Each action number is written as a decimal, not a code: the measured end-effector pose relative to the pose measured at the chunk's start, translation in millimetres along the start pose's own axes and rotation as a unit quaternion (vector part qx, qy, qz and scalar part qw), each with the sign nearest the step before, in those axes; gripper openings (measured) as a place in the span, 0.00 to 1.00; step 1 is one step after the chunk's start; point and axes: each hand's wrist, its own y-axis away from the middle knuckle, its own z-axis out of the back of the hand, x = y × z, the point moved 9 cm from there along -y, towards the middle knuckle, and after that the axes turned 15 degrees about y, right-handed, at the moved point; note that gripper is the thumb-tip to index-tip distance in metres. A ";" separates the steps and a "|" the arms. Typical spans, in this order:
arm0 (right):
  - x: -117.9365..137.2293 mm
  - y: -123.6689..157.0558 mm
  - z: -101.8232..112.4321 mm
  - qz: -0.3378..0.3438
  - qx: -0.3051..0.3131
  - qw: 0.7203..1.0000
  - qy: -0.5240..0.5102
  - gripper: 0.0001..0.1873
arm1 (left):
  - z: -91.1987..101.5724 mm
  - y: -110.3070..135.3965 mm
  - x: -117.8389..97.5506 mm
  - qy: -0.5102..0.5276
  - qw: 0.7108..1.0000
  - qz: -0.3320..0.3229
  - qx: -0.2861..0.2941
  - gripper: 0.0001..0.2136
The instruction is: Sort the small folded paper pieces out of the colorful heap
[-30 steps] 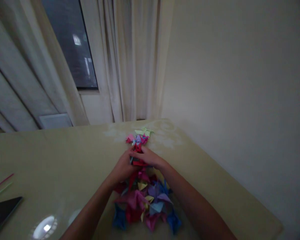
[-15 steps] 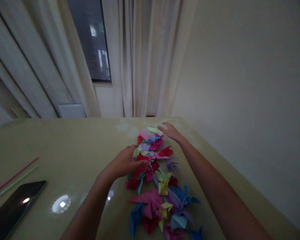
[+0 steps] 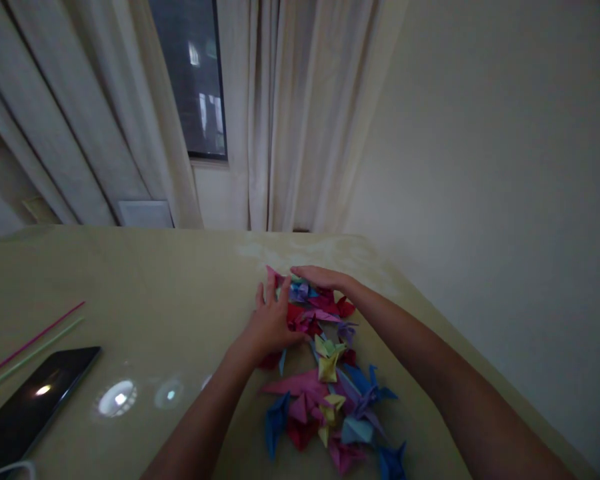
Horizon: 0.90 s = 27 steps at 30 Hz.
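Many folded paper cranes (image 3: 330, 360) in red, pink, blue, purple, yellow and green lie in a long heap on the table. My left hand (image 3: 273, 323) rests against the heap's left side, fingers spread and pointing away from me. Across the far end curves my right hand (image 3: 320, 277), its fingers stretched out along the outermost cranes. Between the two hands sit a purple crane (image 3: 300, 291) and several red and pink ones. Closer to me are a yellow crane (image 3: 329, 365) and a blue crane (image 3: 277, 423), touched by neither hand.
On the left of the pale table (image 3: 155, 287) lie a black phone-like slab (image 3: 40, 400), a pink stick (image 3: 35, 340) and a green stick (image 3: 35, 357). A white cable (image 3: 20, 467) shows at the lower left. The wall (image 3: 505, 200) borders the table's right side; curtains (image 3: 320, 120) hang behind.
My right hand has come nearer and leftward over the far end, drawing the farthest cranes closer. My left hand has moved slightly forward, its fingers now spread. The view has shifted slightly.
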 end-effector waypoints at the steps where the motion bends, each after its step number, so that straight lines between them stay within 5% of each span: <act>1: 3.6 8.7 0.5 0.007 0.014 1.000 0.003 0.20 | 2.8 -0.7 -1.0 0.003 1.000 -0.001 -0.006 0.66; 7: 10.8 43.4 11.0 0.002 0.035 0.996 0.087 0.28 | 6.7 -1.3 0.6 0.001 0.999 0.049 0.000 0.64; 13: 53.9 65.5 -37.0 0.062 0.117 0.991 -0.018 0.29 | -3.0 -4.7 -2.0 0.016 1.000 0.003 -0.002 0.58; 16: 74.5 71.6 -42.8 0.069 0.125 0.989 -0.042 0.32 | 11.3 -7.5 -10.4 0.073 0.996 -0.038 -0.046 0.53; 21: 106.4 84.9 9.4 0.104 0.023 0.994 -0.005 0.25 | 56.2 -7.3 -60.5 0.142 0.974 -0.146 -0.100 0.38; 27: 110.8 156.5 71.1 0.087 -0.039 0.989 0.114 0.19 | 83.0 6.4 -120.5 0.219 0.957 -0.186 -0.047 0.25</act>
